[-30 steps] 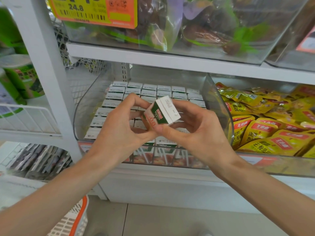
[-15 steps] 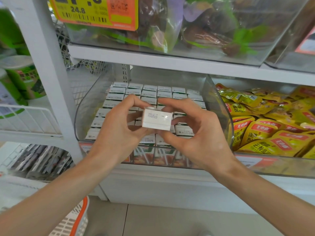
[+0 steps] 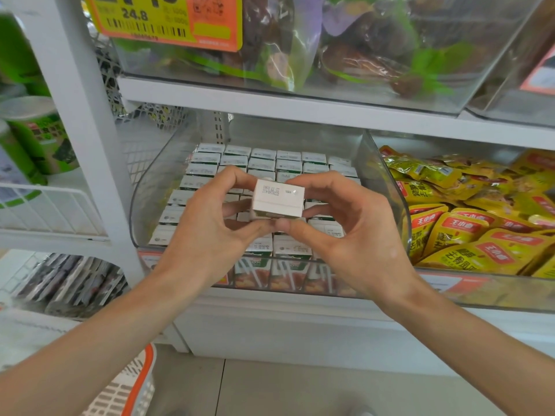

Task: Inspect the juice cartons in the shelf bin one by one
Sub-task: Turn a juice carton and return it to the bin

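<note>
Both hands, left (image 3: 210, 235) and right (image 3: 354, 241), pinch one carton (image 3: 277, 199) by fingertips above the bin (image 3: 144, 205), white top toward the camera. The light grip could slip, dropping it onto the near rows.

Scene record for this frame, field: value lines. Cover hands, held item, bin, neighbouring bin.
held item: juice carton, white printed face toward camera
left hand: pinches carton's left end
right hand: pinches carton's right end
bin: clear shelf bin, rows of upright cartons inside
right neighbour: yellow snack packets
</note>
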Motion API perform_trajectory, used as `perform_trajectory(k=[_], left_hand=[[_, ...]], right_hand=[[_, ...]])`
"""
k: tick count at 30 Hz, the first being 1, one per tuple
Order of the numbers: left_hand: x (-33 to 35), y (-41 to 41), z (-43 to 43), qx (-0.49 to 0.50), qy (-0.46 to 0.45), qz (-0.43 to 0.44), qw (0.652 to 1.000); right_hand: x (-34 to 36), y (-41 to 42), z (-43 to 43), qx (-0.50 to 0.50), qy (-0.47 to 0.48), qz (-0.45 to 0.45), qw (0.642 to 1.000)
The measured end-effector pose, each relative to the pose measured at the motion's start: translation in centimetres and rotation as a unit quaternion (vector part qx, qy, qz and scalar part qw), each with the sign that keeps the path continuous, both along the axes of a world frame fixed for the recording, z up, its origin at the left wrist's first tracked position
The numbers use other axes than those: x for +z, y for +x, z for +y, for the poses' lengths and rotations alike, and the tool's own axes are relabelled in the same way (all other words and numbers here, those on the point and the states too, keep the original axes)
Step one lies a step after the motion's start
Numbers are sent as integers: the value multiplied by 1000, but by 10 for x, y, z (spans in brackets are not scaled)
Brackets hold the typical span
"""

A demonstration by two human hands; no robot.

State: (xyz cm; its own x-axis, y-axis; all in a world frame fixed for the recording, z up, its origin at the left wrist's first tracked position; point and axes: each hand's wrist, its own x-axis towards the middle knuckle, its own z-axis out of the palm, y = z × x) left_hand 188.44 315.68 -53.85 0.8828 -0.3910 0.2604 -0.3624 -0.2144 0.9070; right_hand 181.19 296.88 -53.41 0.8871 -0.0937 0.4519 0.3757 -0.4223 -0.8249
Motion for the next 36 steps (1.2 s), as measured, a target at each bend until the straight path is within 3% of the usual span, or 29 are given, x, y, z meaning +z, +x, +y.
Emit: perform_trajectory(k=[4,7,11,13,16,21,36], left_hand=[[1,0,-1,-13,-2,-10,1000],[3,-1,-1,-29,-12,-17,999],[5,-6,-1,-105,3,-3,994],[4,-9,-2,-129,38,-30,990],[2,-8,-4,-122,54,-65,989],[4,-9,-4,-104,22,-51,993],[3,-9,-4,-102,-10,-16,995]], right_hand=[[0,1,-1,-6,40,16,999],[4,2,0,-33,136,50,989],[11,3,-3,-69,294,152,941],[13,3,-5,-65,326,196,922],[14,4,-5,-55,311,253,915],[15,6,-3,-62,262,320,908],[12,8,-6,-43,249,327,911]])
